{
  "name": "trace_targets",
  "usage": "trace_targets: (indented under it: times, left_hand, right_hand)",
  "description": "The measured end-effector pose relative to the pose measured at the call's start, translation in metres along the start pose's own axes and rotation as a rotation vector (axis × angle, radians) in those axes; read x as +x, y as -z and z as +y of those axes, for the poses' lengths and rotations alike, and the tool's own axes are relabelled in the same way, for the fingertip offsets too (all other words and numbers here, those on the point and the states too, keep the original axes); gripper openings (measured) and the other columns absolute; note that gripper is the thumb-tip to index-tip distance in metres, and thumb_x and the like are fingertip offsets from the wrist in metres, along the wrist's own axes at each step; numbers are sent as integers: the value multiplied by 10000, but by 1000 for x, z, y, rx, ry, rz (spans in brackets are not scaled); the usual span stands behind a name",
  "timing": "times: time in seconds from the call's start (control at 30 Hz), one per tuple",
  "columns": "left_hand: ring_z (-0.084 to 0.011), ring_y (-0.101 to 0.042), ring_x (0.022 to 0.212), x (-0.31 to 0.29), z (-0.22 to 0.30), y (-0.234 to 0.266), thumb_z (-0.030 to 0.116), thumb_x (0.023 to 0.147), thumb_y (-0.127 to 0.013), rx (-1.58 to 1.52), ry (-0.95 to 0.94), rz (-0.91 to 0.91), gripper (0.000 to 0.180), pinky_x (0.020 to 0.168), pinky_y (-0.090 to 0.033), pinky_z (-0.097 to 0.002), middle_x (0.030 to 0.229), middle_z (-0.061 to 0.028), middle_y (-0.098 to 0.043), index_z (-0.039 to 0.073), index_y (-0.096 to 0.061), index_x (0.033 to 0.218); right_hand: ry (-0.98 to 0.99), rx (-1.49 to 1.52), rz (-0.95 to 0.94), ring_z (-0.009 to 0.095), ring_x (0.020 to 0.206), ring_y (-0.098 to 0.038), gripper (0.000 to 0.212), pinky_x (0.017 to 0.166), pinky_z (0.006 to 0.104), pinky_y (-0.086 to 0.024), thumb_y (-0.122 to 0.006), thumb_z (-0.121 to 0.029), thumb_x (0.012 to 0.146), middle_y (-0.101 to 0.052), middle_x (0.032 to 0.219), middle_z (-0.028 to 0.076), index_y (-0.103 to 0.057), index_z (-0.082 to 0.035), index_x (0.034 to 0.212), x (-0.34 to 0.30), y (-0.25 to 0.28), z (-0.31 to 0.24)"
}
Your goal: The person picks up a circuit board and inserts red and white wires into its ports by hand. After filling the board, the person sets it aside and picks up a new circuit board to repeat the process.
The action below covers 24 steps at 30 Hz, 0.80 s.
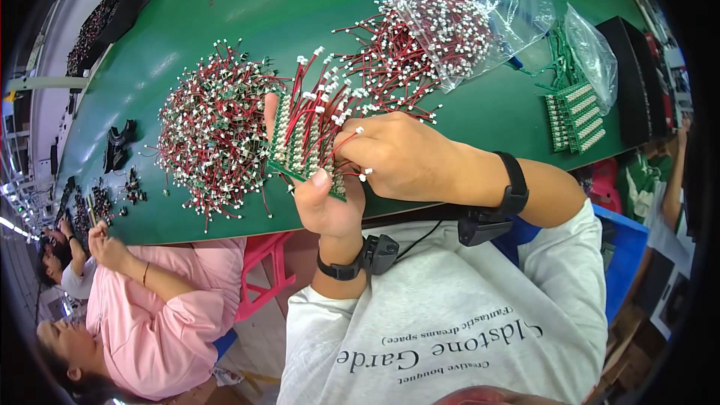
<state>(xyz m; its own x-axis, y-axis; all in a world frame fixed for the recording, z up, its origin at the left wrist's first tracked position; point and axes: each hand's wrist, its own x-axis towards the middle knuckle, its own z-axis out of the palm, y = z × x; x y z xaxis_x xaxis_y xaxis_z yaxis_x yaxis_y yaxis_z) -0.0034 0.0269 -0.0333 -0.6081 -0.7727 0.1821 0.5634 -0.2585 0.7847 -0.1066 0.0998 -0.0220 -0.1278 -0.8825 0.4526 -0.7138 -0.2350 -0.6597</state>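
Observation:
My left hand (330, 210) holds a green circuit board panel (289, 139) tilted up over the near edge of the table, thumb along its lower edge and fingers behind it. Rows of pale connectors cover the panel, and many red wire leads with white plugs stand out from it. Close against its right side, my right hand (405, 154) has its fingers pinched on a red wire lead (346, 139) with white ends. The fingertips partly hide where that lead meets the board.
Left of the panel lies a heap of wired small boards (214, 131). Behind my right hand is a pile of loose red leads (405, 34), partly under a clear plastic bag (517, 0). More panels (576, 116) and a black box (634, 75) stand right. A person in pink (161, 307) sits left.

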Motion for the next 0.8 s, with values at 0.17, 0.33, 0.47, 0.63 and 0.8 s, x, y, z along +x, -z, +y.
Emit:
trace_targets:
  times: [0.17,0.33,0.47,0.63,0.8]
  left_hand:
    - [-365,-553,1143,6,3,6,317,758,-506,-116,-15,60,806,1017,-408,-499,1284,-231,-521,38,-268,1475]
    - [-338,-502,1202,21,22,26,220,750,-493,-150,-191,160,743,1063,-358,-507,1300,-230,-495,14,-312,1441]
    - [-330,-509,1193,17,25,36,207,757,-490,-178,-207,162,712,1051,-372,-497,1298,-228,-497,-11,-340,1418]
    - [-338,-517,1183,18,20,38,208,775,-485,-182,-176,104,700,1050,-372,-498,1297,-246,-490,-12,-328,1421]
    - [-342,-519,1178,17,20,38,220,784,-492,-201,-192,123,714,1051,-370,-496,1307,-219,-497,-12,-311,1434]
  right_hand:
    - [16,64,43,311,749,-630,176,657,399,-514,-685,-57,737,-623,819,119,-630,-32,902,5,0,6]
    - [-53,-190,231,287,803,-602,207,712,381,-493,-724,-126,766,-616,893,102,-670,-66,956,13,25,44]
    - [-86,-285,117,278,863,-584,213,733,364,-491,-721,-96,750,-599,940,84,-677,-74,957,11,27,55]
    - [-5,-356,77,269,878,-546,113,747,369,-476,-708,-72,744,-563,901,75,-652,-76,842,20,6,48]
    - [30,-403,82,261,852,-539,110,729,370,-448,-661,-19,763,-552,863,85,-574,-50,822,23,-2,50]
